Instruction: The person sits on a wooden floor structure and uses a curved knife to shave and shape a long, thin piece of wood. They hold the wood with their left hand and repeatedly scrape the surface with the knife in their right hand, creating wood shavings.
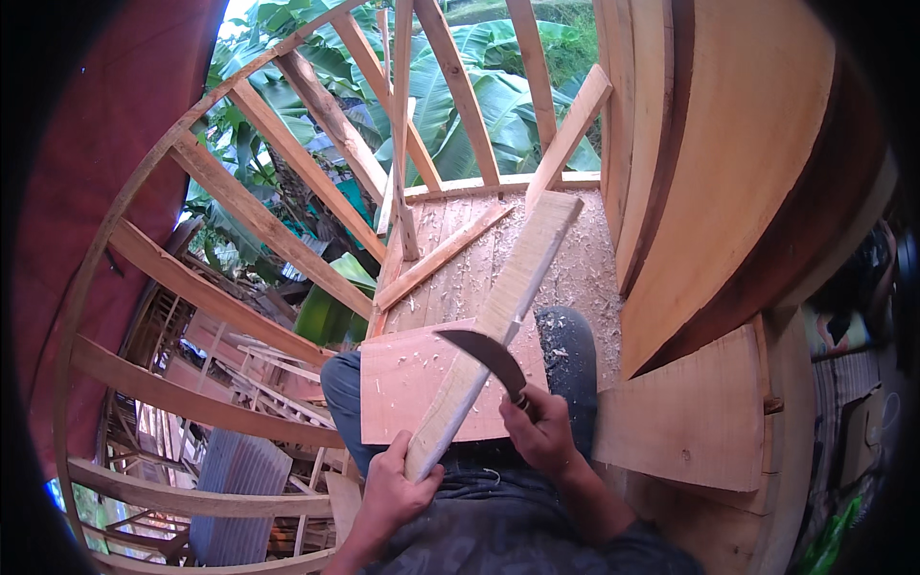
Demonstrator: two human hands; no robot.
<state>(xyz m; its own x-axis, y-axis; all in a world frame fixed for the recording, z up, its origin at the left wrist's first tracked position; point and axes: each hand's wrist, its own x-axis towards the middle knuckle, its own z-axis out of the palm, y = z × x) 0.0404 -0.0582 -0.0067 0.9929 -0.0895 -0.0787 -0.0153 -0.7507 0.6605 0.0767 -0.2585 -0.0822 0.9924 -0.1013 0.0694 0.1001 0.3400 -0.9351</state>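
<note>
My left hand (401, 481) is closed around the near end of a pale wooden batten (522, 264), which slants up and away to the right over my lap. In my right hand (543, 431) is the handle of a curved, dark-bladed knife (484, 353). Its blade crosses over the batten near the middle; whether it touches the wood I cannot tell. Beneath the batten a flat wooden board (395, 379) lies across my thighs, with a few shavings on it.
Wood shavings (585, 249) litter the plank floor ahead. A loose strip of wood (446, 257) lies there. Slatted wooden framing (259, 225) rises on the left and front, with banana leaves beyond. Large planks (728, 144) stand at my right, above a wooden panel (685, 412).
</note>
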